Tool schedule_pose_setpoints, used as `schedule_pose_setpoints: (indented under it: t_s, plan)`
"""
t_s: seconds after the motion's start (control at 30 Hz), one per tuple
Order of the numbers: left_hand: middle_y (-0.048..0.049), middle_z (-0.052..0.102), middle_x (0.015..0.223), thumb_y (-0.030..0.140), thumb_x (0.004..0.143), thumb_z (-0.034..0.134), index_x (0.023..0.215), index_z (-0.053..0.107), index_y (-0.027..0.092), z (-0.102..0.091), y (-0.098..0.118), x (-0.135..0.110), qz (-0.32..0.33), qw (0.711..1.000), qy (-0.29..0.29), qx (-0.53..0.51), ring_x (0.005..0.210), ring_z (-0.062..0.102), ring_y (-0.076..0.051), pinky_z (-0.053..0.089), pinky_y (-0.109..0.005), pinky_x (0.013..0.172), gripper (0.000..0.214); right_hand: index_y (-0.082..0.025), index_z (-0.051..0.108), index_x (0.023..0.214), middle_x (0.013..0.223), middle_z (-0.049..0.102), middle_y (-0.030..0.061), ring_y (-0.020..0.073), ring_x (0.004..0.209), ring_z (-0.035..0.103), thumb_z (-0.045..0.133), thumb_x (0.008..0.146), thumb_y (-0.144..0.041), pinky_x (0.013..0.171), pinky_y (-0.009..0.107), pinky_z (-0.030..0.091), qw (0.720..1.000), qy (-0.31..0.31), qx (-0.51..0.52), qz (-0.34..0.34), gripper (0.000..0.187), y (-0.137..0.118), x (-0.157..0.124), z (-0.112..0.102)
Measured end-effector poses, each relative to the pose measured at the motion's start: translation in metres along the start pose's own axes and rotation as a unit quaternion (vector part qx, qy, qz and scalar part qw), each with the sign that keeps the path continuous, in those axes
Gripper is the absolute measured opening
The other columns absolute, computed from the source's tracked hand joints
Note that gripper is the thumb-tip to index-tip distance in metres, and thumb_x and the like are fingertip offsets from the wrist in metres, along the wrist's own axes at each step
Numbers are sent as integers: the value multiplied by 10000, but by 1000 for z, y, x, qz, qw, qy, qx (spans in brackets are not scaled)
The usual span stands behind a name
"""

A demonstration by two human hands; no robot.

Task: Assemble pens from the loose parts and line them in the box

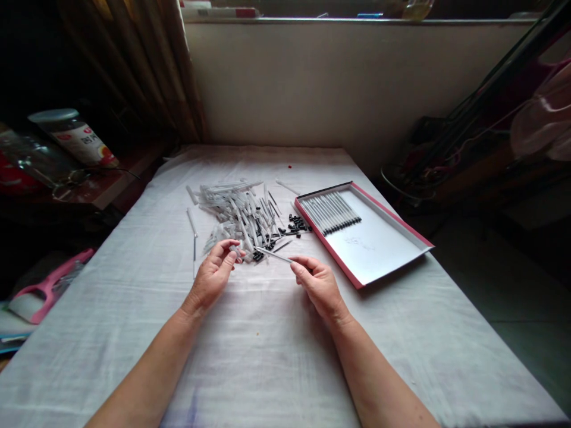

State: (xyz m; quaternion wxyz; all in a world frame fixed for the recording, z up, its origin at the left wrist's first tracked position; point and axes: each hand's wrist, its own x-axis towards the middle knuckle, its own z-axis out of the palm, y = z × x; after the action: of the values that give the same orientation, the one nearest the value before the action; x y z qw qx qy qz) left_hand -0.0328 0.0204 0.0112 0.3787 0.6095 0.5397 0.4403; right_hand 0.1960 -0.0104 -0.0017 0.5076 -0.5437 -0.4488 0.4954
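Between the thumb and fingers of my left hand [214,270] is a small translucent pen part [234,252], perhaps a cap. My right hand [317,285] pinches a slim pen [274,255] by one end, its other end pointing left toward the pile. Just beyond both hands lies a loose heap of clear pen barrels [236,205], mixed with thin dark refills. Small black plugs [298,224] are gathered at the heap's right side. To the right, a shallow pink-edged box lid [392,244] holds a neat row of pens [334,212] with black ends.
A white cloth [254,356] covers the table. A barrel and refill [193,238] lie apart on the left. Beyond the left edge are pink-handled scissors [51,288] and a lidded jar [75,137]. A wall [285,83] stands behind the table.
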Motion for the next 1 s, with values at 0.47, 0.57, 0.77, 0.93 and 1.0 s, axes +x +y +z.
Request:
schedule_pose_setpoints:
  t_s: [0.47,0.57,0.77,0.93,1.0]
  plan:
    - [-82,720,1024,483,766,662,1025,533,193,19,-1,-9,-134,970,5,-201,785,670,-155,469,-223,583,410,-184,750,792,704,704,34,190,666,641,655,730,-376,617,291,513,997,-11,-73,-27,223,0,-3,5]
    - [-89,720,1020,483,777,654,1017,534,189,22,2,-10,-125,975,-3,-186,783,665,-156,467,-226,597,398,-189,756,798,775,742,51,207,728,672,656,740,-368,698,315,541,996,-9,-81,-38,213,3,-2,6]
    - [-82,726,973,464,785,654,960,503,201,24,-1,-15,-115,978,-65,-161,799,664,-162,455,-224,610,351,-200,773,893,879,765,63,224,801,686,634,791,-332,768,348,535,985,-85,-136,-64,217,6,-3,-1]
    - [-20,703,751,405,787,651,912,627,187,19,-4,-12,-79,981,-168,-60,665,628,-144,465,-228,585,252,-244,778,944,814,751,42,193,716,658,620,840,-290,710,316,510,956,-153,-226,-112,195,2,-3,-13]
    - [-13,701,735,376,770,659,874,680,183,17,-3,-10,-63,983,-171,-34,670,628,-148,486,-234,611,221,-248,781,942,777,735,40,185,690,645,614,850,-288,670,298,494,950,-155,-240,-124,195,2,-3,-14]
